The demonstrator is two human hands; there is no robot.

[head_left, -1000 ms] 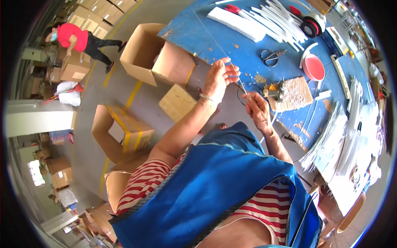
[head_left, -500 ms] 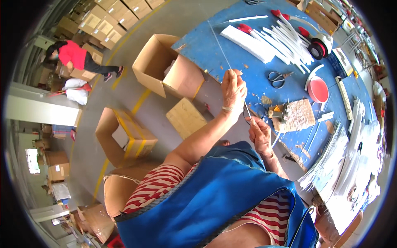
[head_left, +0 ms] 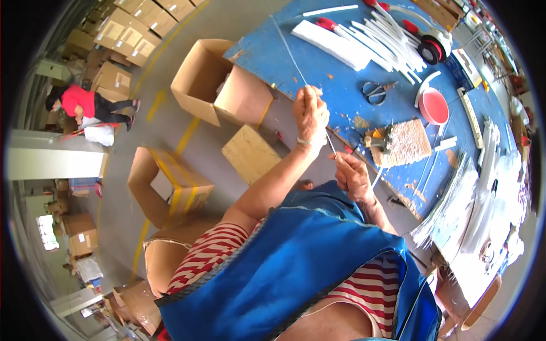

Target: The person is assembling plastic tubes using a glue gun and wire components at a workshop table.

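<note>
Pinching a thin white strip (head_left: 290,54), the left hand (head_left: 310,113) had its grip closed on it; the right hand (head_left: 352,176), at 5 o'clock, gripped the lower end. Next probably needed steady pulling over the blue worktop (head_left: 341,85).

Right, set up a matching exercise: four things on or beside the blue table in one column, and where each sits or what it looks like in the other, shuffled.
Things:
1. scissors
2. round lid
3. thin white rod
4. open cardboard box

Descriptions:
A. red, near the table's far side
B. on the floor by the table corner
C. pinched in the left hand
D. lying flat on the blue table, handles apart

Pairs: 1-D, 2-A, 3-C, 4-B
</note>
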